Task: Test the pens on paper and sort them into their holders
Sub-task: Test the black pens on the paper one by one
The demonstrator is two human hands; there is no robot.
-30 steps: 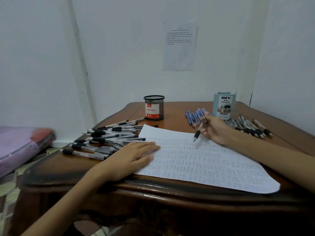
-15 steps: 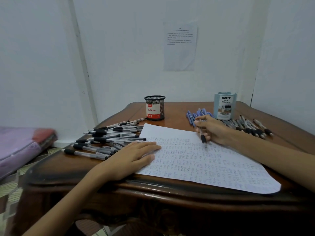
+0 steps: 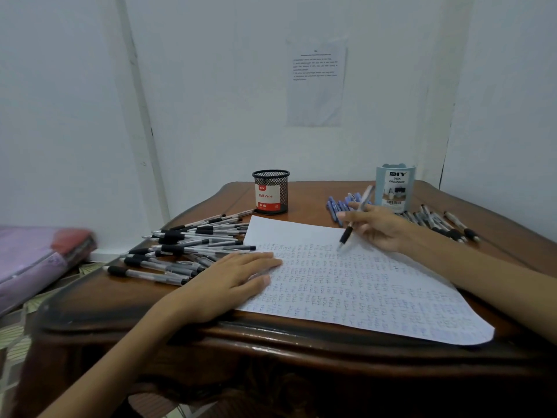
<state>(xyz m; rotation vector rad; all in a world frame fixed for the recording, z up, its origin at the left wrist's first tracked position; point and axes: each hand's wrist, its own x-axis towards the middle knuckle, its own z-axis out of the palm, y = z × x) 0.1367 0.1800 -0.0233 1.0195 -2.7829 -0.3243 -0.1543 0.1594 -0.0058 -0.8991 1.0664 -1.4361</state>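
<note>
Left hand (image 3: 229, 282) lies flat, fingers straight, on the paper's (image 3: 361, 285) 9 o'clock edge. Right hand (image 3: 379, 227) pinches a black-grip pen (image 3: 354, 220), its tip near the sheet's 12 o'clock part. On the desk (image 3: 120, 303) a mesh holder (image 3: 270, 191) stands at 11 o'clock and a blue organizer (image 3: 394, 188) at 1 o'clock. Their insides are hidden. Loose pens (image 3: 187, 248) lie at 10 o'clock.

Dark wooden table (image 3: 316, 196) with a curved edge; printed notice (image 3: 316, 86) fixed to the white wall (image 3: 211, 86) behind; purple and red bundle (image 3: 36, 257) on the patterned floor (image 3: 12, 327), left.
</note>
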